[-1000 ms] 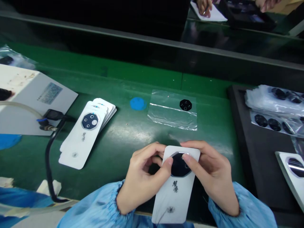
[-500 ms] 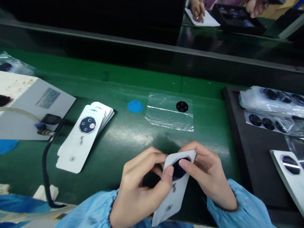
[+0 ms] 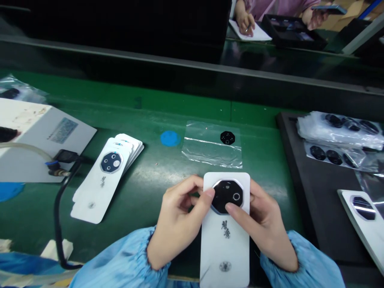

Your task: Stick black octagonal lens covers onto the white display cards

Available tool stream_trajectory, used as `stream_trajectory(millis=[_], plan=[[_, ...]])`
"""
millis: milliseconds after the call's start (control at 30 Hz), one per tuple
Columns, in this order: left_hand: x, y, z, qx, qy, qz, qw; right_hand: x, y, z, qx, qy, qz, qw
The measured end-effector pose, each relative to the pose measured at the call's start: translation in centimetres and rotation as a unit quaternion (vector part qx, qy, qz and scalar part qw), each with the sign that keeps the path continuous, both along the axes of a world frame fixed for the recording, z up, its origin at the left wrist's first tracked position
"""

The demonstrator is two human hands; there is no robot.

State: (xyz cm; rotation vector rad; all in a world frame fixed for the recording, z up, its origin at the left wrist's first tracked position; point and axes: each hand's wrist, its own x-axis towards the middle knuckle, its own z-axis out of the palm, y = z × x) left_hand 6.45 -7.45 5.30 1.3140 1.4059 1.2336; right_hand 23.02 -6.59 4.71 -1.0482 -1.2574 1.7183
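A white back panel (image 3: 225,248) with dark characters and a small round emblem faces up between my hands. Near its top sits a black octagonal lens plate (image 3: 227,192) in a silvery frame. My left hand (image 3: 183,218) grips the panel's left edge, its thumb at the plate's left side. Along the right edge my right hand (image 3: 265,224) holds the panel, with its thumb on the plate's lower part. Beyond them, a clear plastic bag (image 3: 207,154) lies flat with a black octagonal piece (image 3: 227,137) on it.
Stacked white panels (image 3: 99,184) lie left, beside a white machine (image 3: 27,152) and black cable (image 3: 58,216). A blue disc (image 3: 170,138) is behind. At right a black tray (image 3: 315,192) bears bagged black pieces (image 3: 339,124) and white panels (image 3: 357,224). Across the bench a person's hand (image 3: 246,24) holds a pen.
The panel in my hands has turned from a tilted, slanted pose to upright and facing me. More of the lens plate now shows. Both thumbs have shifted slightly.
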Motion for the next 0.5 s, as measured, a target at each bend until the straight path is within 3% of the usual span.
stream_trajectory(millis=[167, 333, 500], plan=[[0.59, -0.57, -0.13, 0.008, -0.005, -0.009, 1.0, -0.35, -0.4, 0.07, 0.035, -0.059, -0.032, 0.997], [0.83, -0.44, 0.15, 0.013, 0.021, 0.038, 0.999, -0.28, -0.82, -0.05, -0.011, -0.056, -0.032, 0.998], [0.81, -0.27, 0.07, 0.012, 0.024, 0.045, 0.999, -0.2, -0.68, -0.06, -0.007, -0.046, -0.033, 0.998]])
